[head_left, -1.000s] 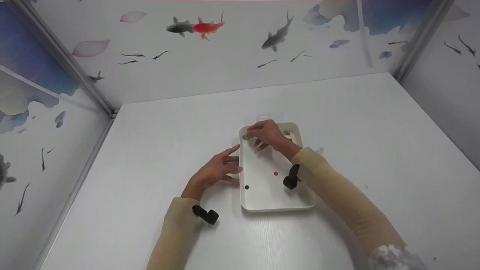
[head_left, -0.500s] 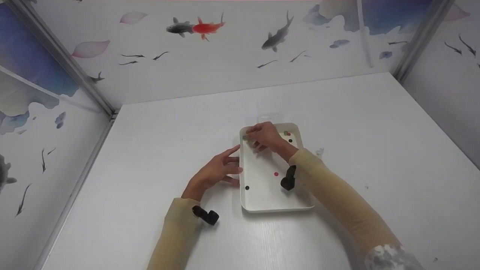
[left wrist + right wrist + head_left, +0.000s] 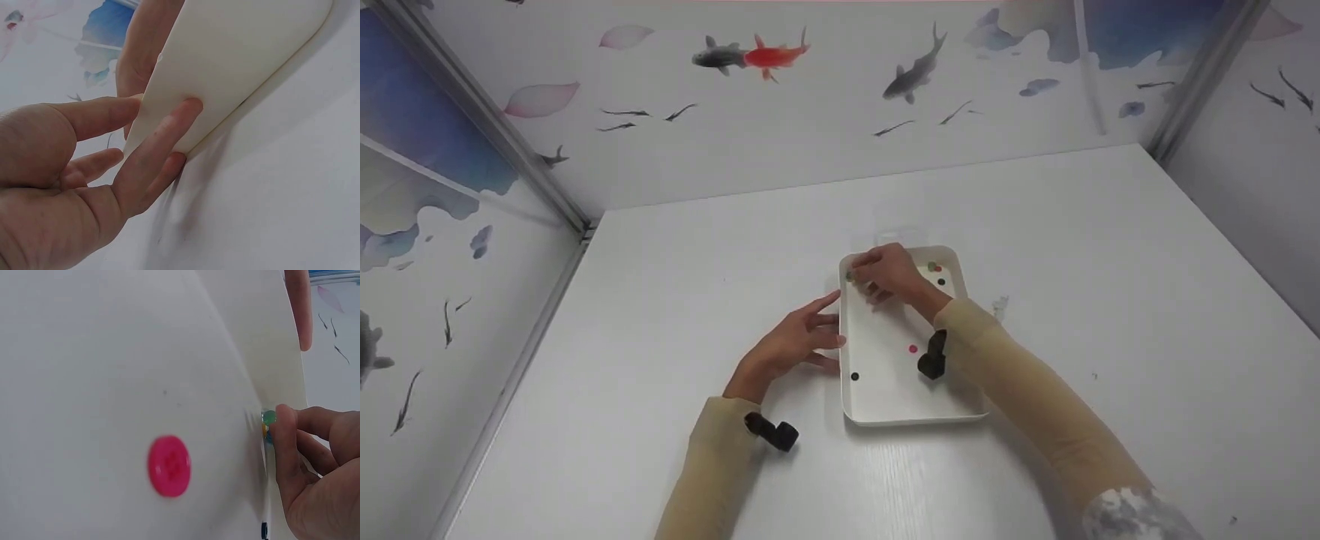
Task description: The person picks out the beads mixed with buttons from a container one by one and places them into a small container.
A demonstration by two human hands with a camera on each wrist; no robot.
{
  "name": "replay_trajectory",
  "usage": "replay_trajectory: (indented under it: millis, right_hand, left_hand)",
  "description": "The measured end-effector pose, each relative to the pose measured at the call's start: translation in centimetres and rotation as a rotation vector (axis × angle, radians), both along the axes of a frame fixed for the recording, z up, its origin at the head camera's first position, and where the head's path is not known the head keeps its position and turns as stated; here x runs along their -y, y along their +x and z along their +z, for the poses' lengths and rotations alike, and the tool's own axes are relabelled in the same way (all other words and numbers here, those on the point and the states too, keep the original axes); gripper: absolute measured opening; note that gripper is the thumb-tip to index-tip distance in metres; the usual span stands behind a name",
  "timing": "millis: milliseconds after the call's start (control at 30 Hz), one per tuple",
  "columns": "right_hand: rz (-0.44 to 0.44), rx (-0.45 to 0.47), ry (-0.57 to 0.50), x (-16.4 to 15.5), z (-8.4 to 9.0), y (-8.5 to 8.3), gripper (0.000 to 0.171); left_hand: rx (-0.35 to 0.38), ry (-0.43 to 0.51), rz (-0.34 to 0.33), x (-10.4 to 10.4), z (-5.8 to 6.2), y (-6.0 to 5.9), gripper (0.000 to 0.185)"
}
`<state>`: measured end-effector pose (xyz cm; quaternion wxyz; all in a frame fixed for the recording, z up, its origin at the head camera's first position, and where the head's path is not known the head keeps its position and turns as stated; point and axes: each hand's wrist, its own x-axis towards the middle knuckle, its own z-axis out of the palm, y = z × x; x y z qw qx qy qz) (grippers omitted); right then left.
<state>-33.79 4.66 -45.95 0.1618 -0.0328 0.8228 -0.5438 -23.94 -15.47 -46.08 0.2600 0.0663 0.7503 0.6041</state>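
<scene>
My left hand (image 3: 791, 346), fingers straight, steadies the shallow white plastic tray (image 3: 911, 409) on the white surface (image 3: 660, 300). My right hand (image 3: 889, 274) is picking at small green button (image 3: 269, 417) in the tray's far-left corner; whether its grip has closed, I cannot tell. Next, I judge, comes a clean pinch and lift.

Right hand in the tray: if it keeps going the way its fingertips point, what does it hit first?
The right hand points at the far-left corner of the white rectangular plastic tray. First contact is probably the small green and yellow buttons at its fingertips, then the tray wall just behind them. Depth is unclear.
</scene>
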Motion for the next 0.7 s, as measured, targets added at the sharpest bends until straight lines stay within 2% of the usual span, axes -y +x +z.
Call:
replay_trajectory:
  millis: [167,367,700]
  right_hand:
    - [-0.011,-0.002,-0.001,0.14,-0.08,0.09,0.025]
    - [-0.021,-0.027,0.025,0.42,-0.04,0.23,0.021]
    - [-0.005,-0.150,0.107,0.66,-0.13,0.34,0.018]
  left_hand:
    - [0.022,0.001,0.012,-0.05,0.04,-0.10,0.084]
    - [0.012,-0.010,0.012,-0.06,0.05,-0.06,0.084]
    - [-0.002,-0.016,0.001,-0.01,-0.07,-0.09,0.083]
